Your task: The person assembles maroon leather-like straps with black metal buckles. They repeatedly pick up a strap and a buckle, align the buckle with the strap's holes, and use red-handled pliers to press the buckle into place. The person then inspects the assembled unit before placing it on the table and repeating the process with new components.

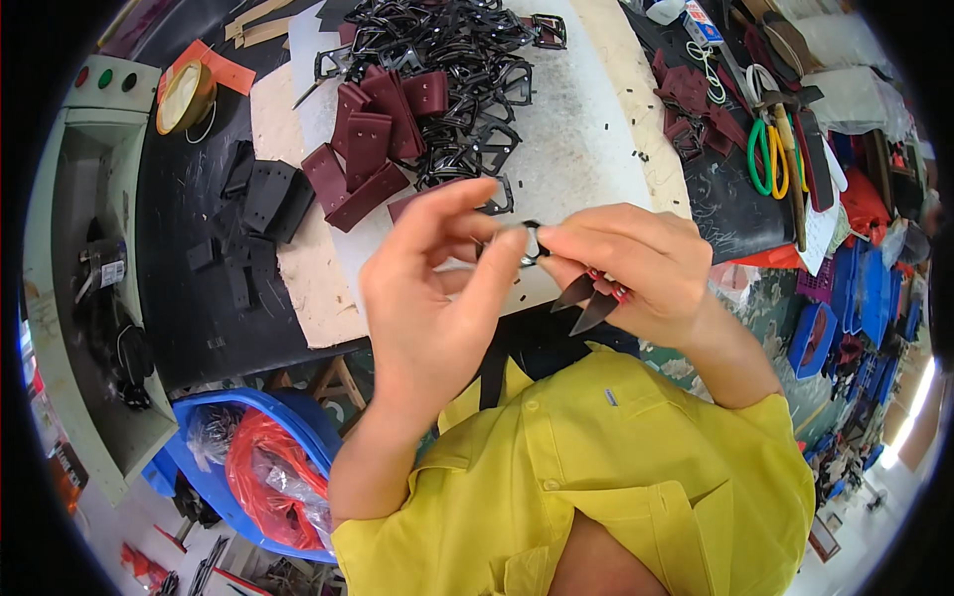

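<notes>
Between my two hands, just above the table's front edge, is a small black metal buckle (532,244). The thumb and forefinger of my right hand (636,260) pinch its right side. Tucked in that same hand is a pair of snips (586,303), their dark pointed blades poking out below the fingers. My left hand (432,283) closes thumb and middle finger at the buckle's left side, its forefinger raised apart; the fingers partly cover the buckle. Beyond the hands lie a heap of black buckles (462,89) and several maroon leather pieces (373,134) with small holes.
Black leather pieces (273,199) lie left on the table, near a roll of tape (186,97). Green- and yellow-handled scissors (770,154) and more maroon pieces (696,104) are at right. A blue tub (189,437) holding red plastic stands below left, beside a grey metal trough (65,248).
</notes>
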### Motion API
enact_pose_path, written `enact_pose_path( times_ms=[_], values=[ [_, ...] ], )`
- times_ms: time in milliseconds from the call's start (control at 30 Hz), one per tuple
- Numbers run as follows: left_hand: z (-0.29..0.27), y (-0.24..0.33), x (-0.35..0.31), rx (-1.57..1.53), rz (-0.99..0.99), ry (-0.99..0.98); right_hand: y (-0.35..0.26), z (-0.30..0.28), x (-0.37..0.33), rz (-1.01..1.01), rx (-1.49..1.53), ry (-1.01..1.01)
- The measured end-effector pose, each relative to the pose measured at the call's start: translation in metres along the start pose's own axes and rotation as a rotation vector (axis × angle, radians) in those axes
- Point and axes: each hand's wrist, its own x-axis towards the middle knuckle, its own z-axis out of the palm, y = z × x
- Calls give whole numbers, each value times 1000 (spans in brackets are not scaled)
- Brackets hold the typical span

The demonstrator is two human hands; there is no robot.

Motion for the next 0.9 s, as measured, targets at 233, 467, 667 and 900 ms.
enact_pose_path(
  times_ms=[233, 467, 667, 900],
  values=[
    [-10, -9, -1, -214, -103, -82, -4, -2, 7, 294, 71, 72],
    [4, -18, -20, -43, 93, 240, -18, 7, 2, 795, 348, 27],
    [13, -28, -23, 37, 276, 367, -28, 21, -2, 616, 186, 184],
    [6, -26, -27, -70, 152, 357, -13, 24, -12, 68, -82, 139]
  ],
)
